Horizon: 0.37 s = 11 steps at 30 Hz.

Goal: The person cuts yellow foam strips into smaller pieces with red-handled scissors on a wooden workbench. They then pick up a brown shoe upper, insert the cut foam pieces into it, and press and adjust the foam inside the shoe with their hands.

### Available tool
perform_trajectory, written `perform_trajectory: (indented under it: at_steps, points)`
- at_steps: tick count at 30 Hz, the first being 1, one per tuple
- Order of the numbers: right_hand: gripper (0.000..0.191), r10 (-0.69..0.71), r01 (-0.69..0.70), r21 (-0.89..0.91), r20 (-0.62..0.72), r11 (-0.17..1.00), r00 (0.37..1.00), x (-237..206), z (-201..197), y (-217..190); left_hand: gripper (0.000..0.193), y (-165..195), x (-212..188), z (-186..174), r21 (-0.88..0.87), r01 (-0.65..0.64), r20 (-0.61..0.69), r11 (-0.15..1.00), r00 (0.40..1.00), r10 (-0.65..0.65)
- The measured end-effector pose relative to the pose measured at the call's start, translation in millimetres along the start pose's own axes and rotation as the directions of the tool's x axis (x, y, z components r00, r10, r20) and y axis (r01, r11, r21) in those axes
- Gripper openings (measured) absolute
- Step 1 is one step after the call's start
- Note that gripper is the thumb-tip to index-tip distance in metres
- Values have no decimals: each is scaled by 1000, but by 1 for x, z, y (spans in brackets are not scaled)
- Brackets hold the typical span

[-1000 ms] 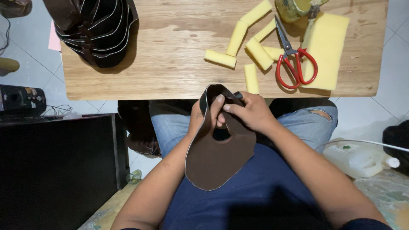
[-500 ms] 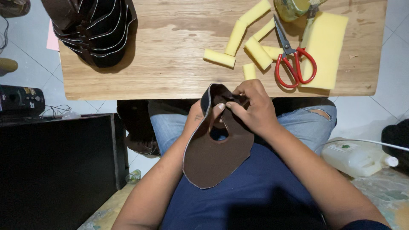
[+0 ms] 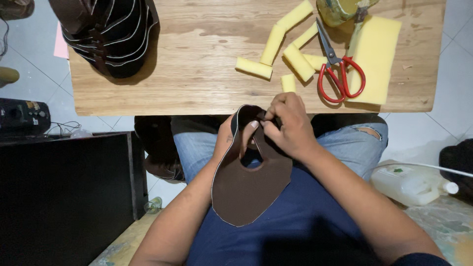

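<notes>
The brown leather shoe upper (image 3: 249, 189) is held over the person's lap, just off the near edge of the wooden surface (image 3: 197, 64), its broad rounded end hanging toward the body and its narrow folded end raised. The left hand (image 3: 231, 140) grips that folded end from the side, thumb pressed on the inner face beside the oval opening. The right hand (image 3: 288, 125) is closed over the top of the fold, fingertips pinching the edge; whether it also holds a small tool or a bit of material I cannot tell, since the fingers cover that spot.

On the surface lie several yellow foam strips (image 3: 276, 44), a larger yellow foam sheet (image 3: 377, 54), red-handled scissors (image 3: 340, 74) and, at the far left, a stack of dark leather uppers (image 3: 111, 34).

The likeliest trouble is the fold slipping out of line: both hands grip only the narrow end, so the hanging part's weight could twist the piece and crease it off-centre. The scissors lie open-bladed near the edge, within elbow's reach, and could be knocked down.
</notes>
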State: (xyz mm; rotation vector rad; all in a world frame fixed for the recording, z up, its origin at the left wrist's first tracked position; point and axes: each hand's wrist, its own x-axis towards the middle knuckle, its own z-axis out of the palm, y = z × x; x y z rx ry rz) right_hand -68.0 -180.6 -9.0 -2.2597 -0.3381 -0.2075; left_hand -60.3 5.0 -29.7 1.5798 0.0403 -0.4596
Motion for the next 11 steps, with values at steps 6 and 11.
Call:
perform_trajectory:
  at_steps: [6, 11]
  points:
    - [22, -80, 82, 68, -28, 994, 996, 2, 2, -2, 22, -11, -4, 1, -77, -164, -32, 983, 986, 162]
    - [19, -112, 113, -84, 24, 990, 993, -2, -2, -4, 25, -37, 1, 2, -44, -287, -84, 957, 956, 282]
